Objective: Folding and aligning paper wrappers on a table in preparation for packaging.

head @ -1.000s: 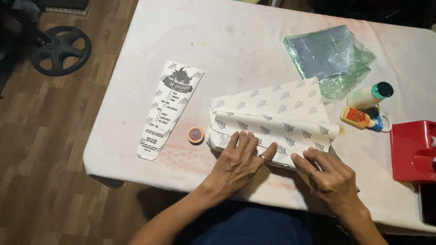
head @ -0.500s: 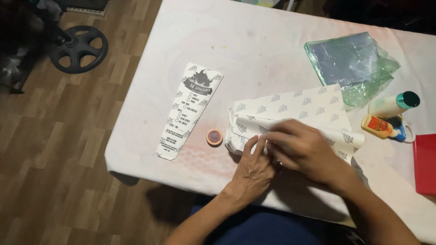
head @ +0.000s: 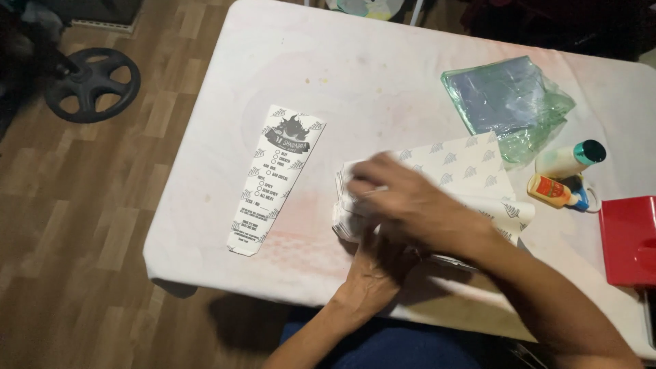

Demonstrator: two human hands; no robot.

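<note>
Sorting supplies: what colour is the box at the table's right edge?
Red box, seen in the head view.

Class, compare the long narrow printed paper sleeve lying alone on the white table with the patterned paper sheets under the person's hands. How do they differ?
The long narrow printed paper sleeve lies flat and untouched; the patterned paper sheets are pressed under the right hand and left hand. The sleeve is a slim tapering strip; the sheets are broad. The sleeve shows printed lines of text; the sheets show a repeated small motif. Both are white paper with grey print.

Printed strip (head: 275, 179) left of paper stack (head: 471, 171); plastic bag (head: 509, 102) behind, bottles (head: 564, 174) right
</note>
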